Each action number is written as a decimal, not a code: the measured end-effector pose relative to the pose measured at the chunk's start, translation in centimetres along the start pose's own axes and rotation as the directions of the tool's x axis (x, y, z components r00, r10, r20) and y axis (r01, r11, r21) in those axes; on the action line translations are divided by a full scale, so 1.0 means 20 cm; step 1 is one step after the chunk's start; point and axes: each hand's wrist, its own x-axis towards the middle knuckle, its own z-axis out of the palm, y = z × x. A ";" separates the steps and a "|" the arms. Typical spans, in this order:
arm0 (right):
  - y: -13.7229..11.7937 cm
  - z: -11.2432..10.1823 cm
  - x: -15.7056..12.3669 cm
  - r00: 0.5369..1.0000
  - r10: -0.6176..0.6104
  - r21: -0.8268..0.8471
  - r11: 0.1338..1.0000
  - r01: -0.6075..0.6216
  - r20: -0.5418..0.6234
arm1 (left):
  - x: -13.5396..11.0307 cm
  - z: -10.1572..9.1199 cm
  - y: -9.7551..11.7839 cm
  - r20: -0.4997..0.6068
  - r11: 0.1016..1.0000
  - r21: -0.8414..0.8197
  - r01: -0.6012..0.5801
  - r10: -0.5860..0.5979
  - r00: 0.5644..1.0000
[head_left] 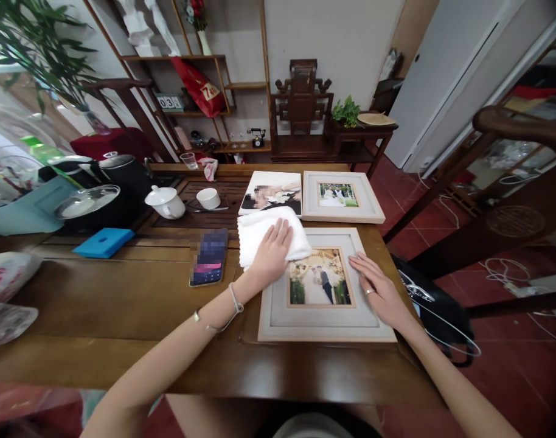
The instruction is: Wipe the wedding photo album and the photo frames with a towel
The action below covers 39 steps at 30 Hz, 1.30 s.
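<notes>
A pale framed photo [278,316] lies flat on the wooden table [123,316] in front of me. My left hand [271,252] rests flat, fingers together, on a folded white cloth [260,228] that overlaps the frame's top left corner. My right hand [381,292], with a ring on one finger, lies open and flat on the frame's right border. Behind this frame lie a second framed photo [342,196] and an unframed photo print [271,191].
A phone [208,257] lies left of the cloth. Further left are a blue pad [103,242], a white teapot [165,202], a cup [208,198] and black pots. A dark bag with white cables [435,307] sits off the table's right edge. Shelves and a carved chair stand behind.
</notes>
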 end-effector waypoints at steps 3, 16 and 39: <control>0.00 0.00 0.00 1.000 0.004 0.005 1.000 -0.004 -0.004 | -0.09 -0.02 0.09 0.054 0.998 0.049 -0.042 0.040 0.998; 0.00 0.01 0.00 1.000 0.011 0.004 1.000 -0.011 -0.024 | -0.62 -0.12 0.54 0.005 0.980 0.104 -0.170 0.171 0.985; 0.02 0.01 0.01 1.000 -0.003 0.007 1.000 0.003 -0.022 | -0.57 -0.11 0.67 0.041 0.941 0.333 -0.059 0.048 0.998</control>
